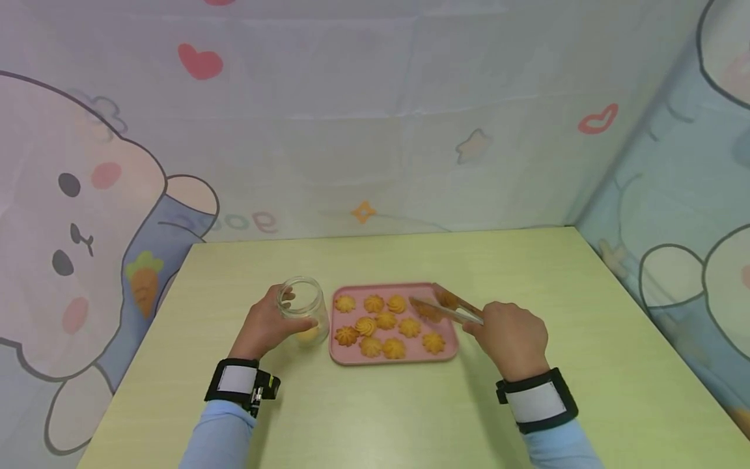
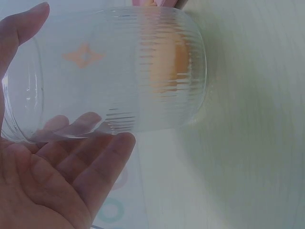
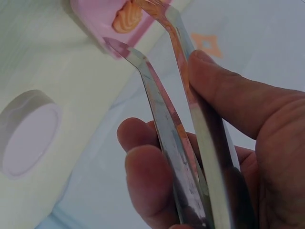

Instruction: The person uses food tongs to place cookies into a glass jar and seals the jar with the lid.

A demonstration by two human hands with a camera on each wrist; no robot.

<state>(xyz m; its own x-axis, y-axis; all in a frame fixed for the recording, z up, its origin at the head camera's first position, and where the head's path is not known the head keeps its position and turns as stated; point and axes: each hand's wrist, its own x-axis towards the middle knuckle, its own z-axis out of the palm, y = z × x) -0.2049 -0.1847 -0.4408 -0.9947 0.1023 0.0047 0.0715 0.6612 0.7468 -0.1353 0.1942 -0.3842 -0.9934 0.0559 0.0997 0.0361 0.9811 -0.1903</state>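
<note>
My left hand (image 1: 266, 327) holds a clear glass jar (image 2: 95, 71), its thumb on one side and fingers on the other. Inside, near the jar's base, is a yellow-orange cookie (image 2: 169, 62). To the jar's right lies a pink tray (image 1: 375, 360) with several golden swirl cookies (image 1: 394, 348). My right hand (image 1: 512, 339) grips metal tongs (image 3: 162, 105) between thumb and fingers. The tongs' arms are spread apart, their tips over the tray's far right corner, about a cookie there. In the right wrist view a cookie (image 3: 127, 16) shows near the tips; contact cannot be told.
A white, round, lid-like object (image 3: 31, 136) appears in the right wrist view; the head view does not show it. The pale yellow table (image 1: 387, 417) reaches back to a printed cloth backdrop (image 1: 351, 130), with another cloth at the right.
</note>
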